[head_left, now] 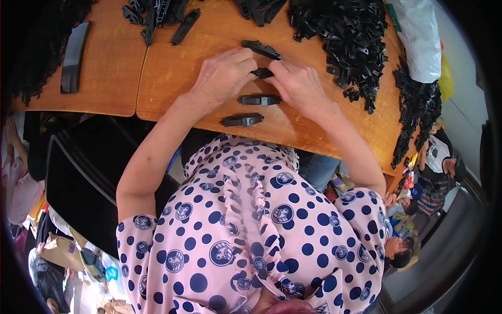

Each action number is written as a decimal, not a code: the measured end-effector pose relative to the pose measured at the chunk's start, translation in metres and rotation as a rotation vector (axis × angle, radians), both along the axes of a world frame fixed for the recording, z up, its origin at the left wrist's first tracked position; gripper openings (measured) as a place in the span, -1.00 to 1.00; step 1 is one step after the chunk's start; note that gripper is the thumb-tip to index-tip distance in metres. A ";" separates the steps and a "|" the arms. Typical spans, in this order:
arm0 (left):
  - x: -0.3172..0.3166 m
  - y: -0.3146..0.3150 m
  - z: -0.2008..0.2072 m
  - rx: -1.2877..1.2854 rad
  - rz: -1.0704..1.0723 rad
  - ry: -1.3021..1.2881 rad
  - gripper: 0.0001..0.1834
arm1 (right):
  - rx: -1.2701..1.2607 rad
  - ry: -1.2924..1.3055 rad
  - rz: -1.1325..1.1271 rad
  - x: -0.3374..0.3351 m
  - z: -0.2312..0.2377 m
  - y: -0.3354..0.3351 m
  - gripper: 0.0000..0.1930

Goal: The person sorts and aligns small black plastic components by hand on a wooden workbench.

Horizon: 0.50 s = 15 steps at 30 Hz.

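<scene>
small black clip pinched between both hands

the wooden counter (pixel 172 78) carries a big heap of black plastic parts (pixel 350 36). two finished clips (pixel 260 99) lie near the edge. the left hand (pixel 225 73) and right hand (pixel 295 83) pinch one small black clip (pixel 262 73) from both ends; it looks light, stiff, and best gripped at its ends.

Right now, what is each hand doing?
Left hand: closed on the black part.
Right hand: closed on the same part's other end.

Big heap of blk plastic clips (pixel 350 36) piled at surface (pixel 172 78) far right; long blk strip (pixel 73 57) laid at left; white bag (pixel 421 36) set beside heap.
</scene>
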<state>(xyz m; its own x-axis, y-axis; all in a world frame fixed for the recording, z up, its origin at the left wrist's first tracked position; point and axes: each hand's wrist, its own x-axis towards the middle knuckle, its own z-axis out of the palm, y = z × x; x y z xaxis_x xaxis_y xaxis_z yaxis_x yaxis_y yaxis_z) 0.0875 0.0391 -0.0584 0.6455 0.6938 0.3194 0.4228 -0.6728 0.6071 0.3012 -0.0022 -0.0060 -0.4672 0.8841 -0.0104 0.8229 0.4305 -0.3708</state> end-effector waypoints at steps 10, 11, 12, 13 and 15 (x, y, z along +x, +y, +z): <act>0.005 0.008 0.020 -0.081 0.076 -0.025 -0.74 | 0.363 -0.302 0.027 0.044 0.012 0.041 -0.55; 0.015 0.013 0.023 -0.036 0.104 0.031 -0.70 | 0.370 -0.300 0.014 0.051 0.005 0.046 -0.55; 0.024 0.020 0.026 0.013 0.136 0.086 -0.66 | 0.397 -0.404 0.051 0.057 -0.005 0.055 -0.53; 0.032 0.026 0.021 0.061 0.142 0.179 -0.59 | 0.421 -0.510 0.087 0.064 -0.012 0.062 -0.51; 0.044 0.028 0.025 0.082 0.181 0.277 -0.58 | 0.423 -0.513 0.103 0.072 -0.015 0.073 -0.52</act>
